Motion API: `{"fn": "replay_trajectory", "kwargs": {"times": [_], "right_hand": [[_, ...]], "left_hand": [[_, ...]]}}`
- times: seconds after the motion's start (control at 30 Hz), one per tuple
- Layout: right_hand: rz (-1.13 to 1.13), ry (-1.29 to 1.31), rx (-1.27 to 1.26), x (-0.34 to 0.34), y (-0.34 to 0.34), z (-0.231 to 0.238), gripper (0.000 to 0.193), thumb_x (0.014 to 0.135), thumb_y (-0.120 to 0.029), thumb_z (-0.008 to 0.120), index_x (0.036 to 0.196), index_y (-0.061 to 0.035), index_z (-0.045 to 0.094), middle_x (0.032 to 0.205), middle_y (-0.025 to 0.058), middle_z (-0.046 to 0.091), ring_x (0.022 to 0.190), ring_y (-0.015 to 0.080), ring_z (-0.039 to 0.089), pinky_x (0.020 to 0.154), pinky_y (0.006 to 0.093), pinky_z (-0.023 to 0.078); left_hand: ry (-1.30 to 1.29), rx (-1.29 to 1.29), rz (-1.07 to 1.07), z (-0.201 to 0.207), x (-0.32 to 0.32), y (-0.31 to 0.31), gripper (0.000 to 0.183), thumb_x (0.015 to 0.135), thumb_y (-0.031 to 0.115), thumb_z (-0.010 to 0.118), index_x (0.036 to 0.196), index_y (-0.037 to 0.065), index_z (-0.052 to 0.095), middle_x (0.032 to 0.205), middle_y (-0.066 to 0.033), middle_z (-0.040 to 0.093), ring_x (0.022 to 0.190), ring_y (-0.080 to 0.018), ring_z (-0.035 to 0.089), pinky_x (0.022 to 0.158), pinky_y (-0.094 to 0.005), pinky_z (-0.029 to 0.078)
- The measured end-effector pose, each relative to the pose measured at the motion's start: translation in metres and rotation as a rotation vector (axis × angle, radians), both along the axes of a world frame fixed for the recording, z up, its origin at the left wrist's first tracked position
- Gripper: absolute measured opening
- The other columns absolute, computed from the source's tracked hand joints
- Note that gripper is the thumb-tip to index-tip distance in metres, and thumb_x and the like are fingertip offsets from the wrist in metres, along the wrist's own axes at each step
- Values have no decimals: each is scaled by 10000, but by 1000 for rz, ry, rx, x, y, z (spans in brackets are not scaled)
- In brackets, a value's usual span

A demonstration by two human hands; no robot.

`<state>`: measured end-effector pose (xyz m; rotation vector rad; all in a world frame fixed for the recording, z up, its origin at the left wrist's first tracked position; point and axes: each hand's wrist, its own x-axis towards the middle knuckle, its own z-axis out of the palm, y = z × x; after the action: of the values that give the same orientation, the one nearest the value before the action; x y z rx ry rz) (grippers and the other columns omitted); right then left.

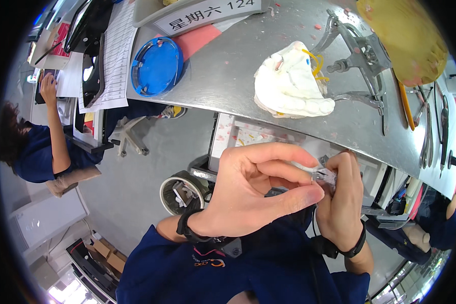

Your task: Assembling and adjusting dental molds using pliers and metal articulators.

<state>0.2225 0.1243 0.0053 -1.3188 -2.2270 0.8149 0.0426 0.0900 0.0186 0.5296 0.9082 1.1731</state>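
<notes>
My left hand (253, 187) is above the drawer at the bench's front edge, its thumb and fingers curled into a pinch around a short, thin metal wire (313, 178). Beside it on the right, my right hand (342, 197) is closed around a small shiny metal tool, apparently pliers (323, 175); only the jaws show, and the handles are hidden by the hand. The jaws meet the wire between my hands. Beyond them, a white plaster dental cast (289, 83) with yellow strips rests on the bench, next to a metal articulator (359, 55).
A blue round lid (157, 66) and a grey tray (147, 12) with a label lie on the metal bench (223, 71). Hand tools (428, 129) line its right side. Below are an open drawer (228, 134) and a waste bin (169, 197). Another person (40, 152) sits at the left.
</notes>
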Motion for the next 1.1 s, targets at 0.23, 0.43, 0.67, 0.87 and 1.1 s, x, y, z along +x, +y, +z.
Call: {"fn": "replay_trajectory", "kwargs": {"times": [0.23, 0.43, 0.67, 0.87, 1.1], "right_hand": [[-215, 751, -487, -9, -16, 11, 156, 865, -5, 661, 958, 58, 553, 852, 116, 575, 724, 171, 556, 656, 265, 432], [-354, 821, -279, -37, -12, 12, 123, 850, -13, 685, 902, 66, 605, 835, 130, 624, 727, 171, 572, 673, 256, 446], [-195, 352, 214, -40, 22, 32, 62, 857, 15, 636, 885, 48, 593, 824, 124, 602, 738, 196, 563, 663, 263, 438], [-156, 247, 296, -43, 31, 35, 21, 874, 58, 588, 876, 42, 574, 843, 107, 580, 765, 183, 536, 704, 265, 430], [-96, 233, 321, -41, 37, 35, 43, 863, 42, 612, 852, 31, 571, 800, 96, 579, 710, 176, 539, 664, 263, 434]], "left_hand": [[82, 189, 166, -16, 9, 4, 458, 757, -77, 760, 1166, -81, 555, 841, -149, 720, 842, -185, 676, 808, -317, 525], [228, 356, 235, -21, 9, 9, 494, 761, -52, 771, 1193, -83, 535, 850, -144, 723, 861, -186, 671, 829, -322, 517], [1092, 732, 401, -13, -29, 5, 188, 684, -29, 778, 804, -27, 633, 788, -151, 672, 715, -202, 615, 636, -318, 497], [1268, 1001, 420, -15, -41, 47, 375, 593, 17, 810, 950, -8, 700, 1048, -215, 640, 976, -300, 572, 746, -353, 453], [1269, 1012, 295, -13, -47, 60, 347, 608, 72, 786, 949, 35, 735, 1161, -218, 617, 1068, -343, 552, 787, -379, 431]]}}
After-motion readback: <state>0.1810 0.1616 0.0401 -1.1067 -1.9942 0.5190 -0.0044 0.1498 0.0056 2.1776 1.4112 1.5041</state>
